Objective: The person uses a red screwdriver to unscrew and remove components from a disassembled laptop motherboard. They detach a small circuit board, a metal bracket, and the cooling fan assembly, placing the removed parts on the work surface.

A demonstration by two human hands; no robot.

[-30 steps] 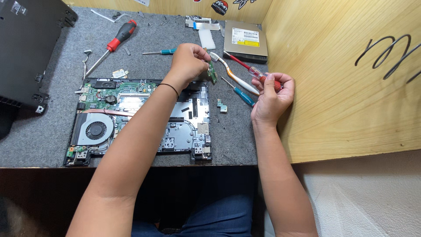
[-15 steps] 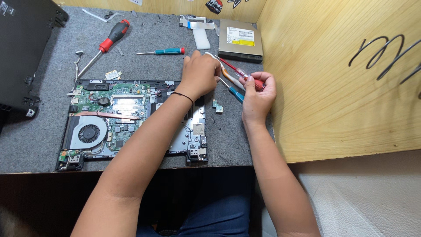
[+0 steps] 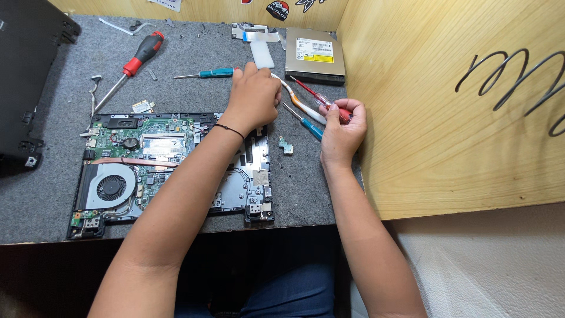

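Right hand (image 3: 342, 126) grips a red screwdriver (image 3: 322, 101) ready; left hand (image 3: 254, 94), fingers curled, rests at the laptop board's (image 3: 147, 153) one o'clock, steadying.

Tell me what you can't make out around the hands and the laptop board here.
Head view only:
- Left hand: fingertips curl under, so what they touch is hidden.
- Red screwdriver: its handle end is buried in the right hand.
- Laptop board: the left forearm covers its middle.
- Black case: cut off by the left edge.
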